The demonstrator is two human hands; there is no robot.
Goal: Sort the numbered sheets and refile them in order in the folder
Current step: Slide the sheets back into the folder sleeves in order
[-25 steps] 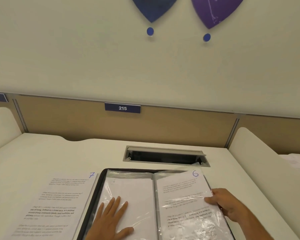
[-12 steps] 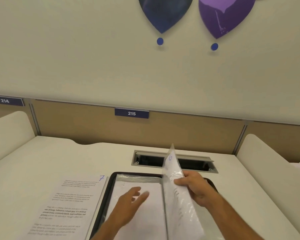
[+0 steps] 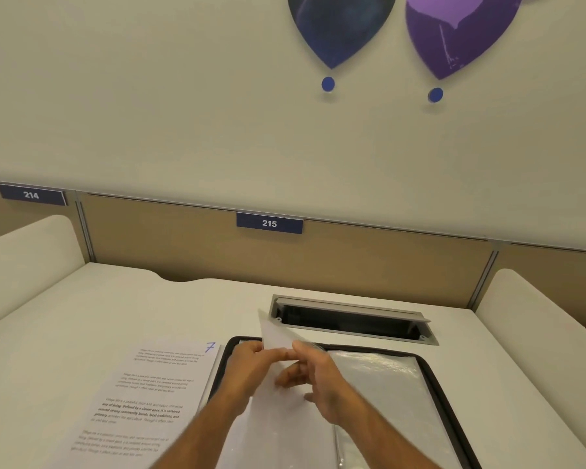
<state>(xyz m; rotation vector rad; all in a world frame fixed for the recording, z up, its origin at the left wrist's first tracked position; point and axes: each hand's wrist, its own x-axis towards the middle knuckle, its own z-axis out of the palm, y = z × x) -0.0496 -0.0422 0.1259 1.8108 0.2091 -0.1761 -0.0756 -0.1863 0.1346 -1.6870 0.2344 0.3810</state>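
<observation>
A black-edged folder [image 3: 430, 370] lies open on the desk with clear plastic sleeves inside. One sleeve page [image 3: 274, 336] stands tilted up over the folder's left half. My left hand [image 3: 251, 363] and my right hand [image 3: 315, 377] both pinch this raised page, left hand on its left side, right hand on its right. An empty-looking sleeve [image 3: 379, 387] lies flat on the folder's right half. A loose printed sheet marked 7 [image 3: 156, 387] lies on the desk just left of the folder.
A grey cable hatch [image 3: 349, 319] is set open in the desk behind the folder. Tan partitions with plates 214 [image 3: 31, 195] and 215 [image 3: 269, 223] close the back. White side dividers [image 3: 538, 309] rise at both ends of the desk.
The page marked 6 went from lying flat on the right to upright and now leans over the left half. My left hand lifted off the left page and took hold of the turning page.
</observation>
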